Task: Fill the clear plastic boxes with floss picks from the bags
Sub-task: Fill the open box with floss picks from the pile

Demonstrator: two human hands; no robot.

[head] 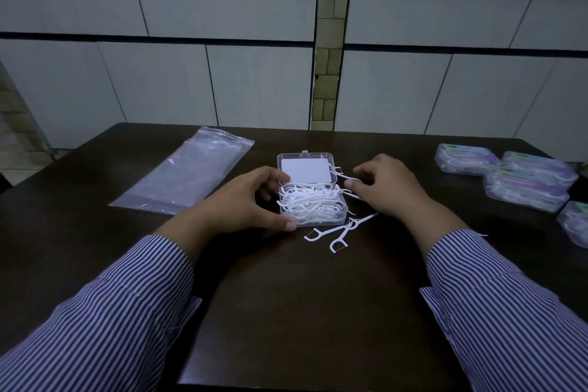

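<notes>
a small clear plastic box with a hinged lid (310, 200) is sitting open near the middle of the dark brown wooden bench (286, 312), its lid lying flat behind it toward the far edge and showing a white rectangular label. the box is holding a heaped tangle of white plastic floss picks (308, 202), some poking over the right rim. the left hand (245, 204) is cupping the box's left side, thumb touching the near left corner and fingers curled at the far left rim, so its grip is bracing the box loosely. the right hand (386, 188) is hovering just beside the box's right edge, fingers bent and pinching at a floss pick that is sticking out there; how firmly that grip is closing, i cannot tell. a few loose white floss picks (339, 234) are lying on the bench just in front of the box's near right corner. a flat, clear, nearly empty plastic bag (187, 173) is lying to the left, well apart from the box. a cluster of closed, filled clear boxes with purple labels (521, 178) is resting near the bench's right edge. striped blue and white sleeves (121, 321) are reaching in from the near edge, with bare bench lying open between them.
</notes>
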